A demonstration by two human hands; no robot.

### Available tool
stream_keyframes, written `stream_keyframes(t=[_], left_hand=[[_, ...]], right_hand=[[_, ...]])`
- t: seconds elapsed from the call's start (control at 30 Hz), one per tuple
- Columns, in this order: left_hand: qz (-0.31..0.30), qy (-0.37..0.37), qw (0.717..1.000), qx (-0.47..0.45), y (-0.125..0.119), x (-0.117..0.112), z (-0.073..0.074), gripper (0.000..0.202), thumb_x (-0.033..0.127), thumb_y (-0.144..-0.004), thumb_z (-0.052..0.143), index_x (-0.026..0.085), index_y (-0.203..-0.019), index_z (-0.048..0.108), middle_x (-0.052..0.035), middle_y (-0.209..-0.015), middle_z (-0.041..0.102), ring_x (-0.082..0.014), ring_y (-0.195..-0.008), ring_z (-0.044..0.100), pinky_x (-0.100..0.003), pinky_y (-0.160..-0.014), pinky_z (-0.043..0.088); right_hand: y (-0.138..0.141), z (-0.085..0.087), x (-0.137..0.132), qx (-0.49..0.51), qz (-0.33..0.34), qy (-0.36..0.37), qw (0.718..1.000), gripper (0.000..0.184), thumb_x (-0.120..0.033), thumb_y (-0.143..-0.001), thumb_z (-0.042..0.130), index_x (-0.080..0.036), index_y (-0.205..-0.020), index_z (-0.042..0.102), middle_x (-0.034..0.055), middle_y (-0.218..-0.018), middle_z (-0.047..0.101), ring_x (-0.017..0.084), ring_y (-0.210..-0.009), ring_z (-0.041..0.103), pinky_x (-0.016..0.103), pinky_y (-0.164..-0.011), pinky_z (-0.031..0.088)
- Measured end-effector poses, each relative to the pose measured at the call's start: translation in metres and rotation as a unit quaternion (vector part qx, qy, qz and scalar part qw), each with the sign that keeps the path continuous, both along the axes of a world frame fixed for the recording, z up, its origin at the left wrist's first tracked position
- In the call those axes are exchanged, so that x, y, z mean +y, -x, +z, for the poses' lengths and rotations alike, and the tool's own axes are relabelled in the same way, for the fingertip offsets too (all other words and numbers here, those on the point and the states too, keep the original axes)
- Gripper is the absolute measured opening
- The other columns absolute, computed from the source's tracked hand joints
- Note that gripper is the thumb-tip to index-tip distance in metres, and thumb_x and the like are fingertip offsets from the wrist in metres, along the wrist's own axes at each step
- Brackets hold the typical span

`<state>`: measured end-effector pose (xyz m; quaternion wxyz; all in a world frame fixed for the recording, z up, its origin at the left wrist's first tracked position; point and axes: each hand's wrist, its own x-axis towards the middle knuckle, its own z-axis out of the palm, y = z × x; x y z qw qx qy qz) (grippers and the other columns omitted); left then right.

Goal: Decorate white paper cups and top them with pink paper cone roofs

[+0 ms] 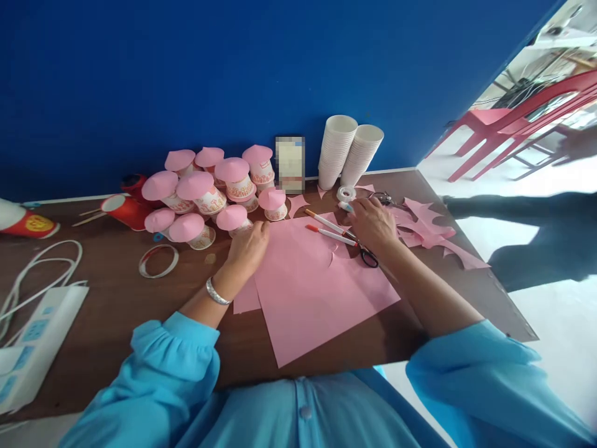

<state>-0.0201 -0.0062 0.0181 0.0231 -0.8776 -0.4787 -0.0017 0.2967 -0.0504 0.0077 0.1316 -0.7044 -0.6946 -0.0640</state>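
My left hand (249, 246) is at the left edge of a large pink paper sheet (321, 286), its fingers drawn together. Just behind it stands a printed paper cup with a pink cone roof (232, 218), partly hidden by the hand. Whether the fingers grip anything does not show. My right hand (373, 223) has its fingers closed at a small white and blue object (346, 206), beside a roll of tape (346, 194). Below that hand lie scissors with black handles (368, 257), an orange marker (321, 221) and a red-capped marker (331, 235).
Several cone-roofed cups (200, 190) crowd the left, near a tape ring (158, 261), a red cup (124, 211) and a power strip (46, 342). Two stacks of white cups (336, 152) and a phone (290, 163) stand by the wall. Pink scraps (426, 227) lie right.
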Motion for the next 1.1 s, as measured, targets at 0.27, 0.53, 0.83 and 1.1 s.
stream_keyframes(t=[0.27, 0.53, 0.83, 1.1], left_hand=[[-0.029, 0.066, 0.954, -0.292, 0.004, -0.010, 0.003, 0.021, 0.023, -0.096, 0.061, 0.020, -0.116, 0.067, -0.0091, -0.107, 0.072, -0.0210, -0.088, 0.070, -0.035, -0.078, 0.058], [-0.023, 0.404, 0.672, -0.620, -0.019, -0.050, 0.019, 0.022, 0.038, -0.099, 0.065, 0.020, -0.110, 0.059, -0.0077, -0.115, 0.070, -0.0142, -0.081, 0.073, -0.030, -0.070, 0.063], [-0.081, 0.453, 0.646, -0.610, -0.023, -0.054, 0.017, 0.019, 0.029, -0.087, 0.080, 0.019, -0.102, 0.072, -0.0131, -0.150, 0.058, -0.0171, -0.094, 0.074, -0.034, -0.081, 0.066], [-0.092, 0.440, 0.635, -0.628, -0.020, -0.055, 0.008, 0.018, 0.025, -0.086, 0.082, 0.022, -0.103, 0.078, -0.0098, -0.141, 0.064, -0.0223, -0.116, 0.071, -0.031, -0.087, 0.067]], right_hand=[[0.000, -0.005, 0.009, 0.103, 0.008, -0.004, 0.995, 0.025, -0.021, -0.100, 0.052, -0.017, -0.115, 0.071, 0.0160, -0.113, 0.074, 0.030, -0.107, 0.069, 0.044, -0.089, 0.057], [0.059, 0.020, -0.040, 0.663, 0.208, 0.147, 0.704, 0.036, -0.052, -0.094, 0.071, -0.018, -0.107, 0.065, 0.0075, -0.096, 0.077, 0.019, -0.080, 0.075, 0.033, -0.070, 0.063], [0.085, 0.006, -0.045, 0.722, 0.202, 0.258, 0.610, 0.038, -0.050, -0.087, 0.080, -0.016, -0.100, 0.075, 0.0046, -0.087, 0.073, 0.014, -0.073, 0.068, 0.025, -0.061, 0.059], [0.084, -0.003, -0.049, 0.769, 0.180, 0.257, 0.557, 0.043, -0.047, -0.082, 0.086, -0.018, -0.108, 0.067, 0.0028, -0.082, 0.077, 0.016, -0.071, 0.075, 0.028, -0.068, 0.063]])
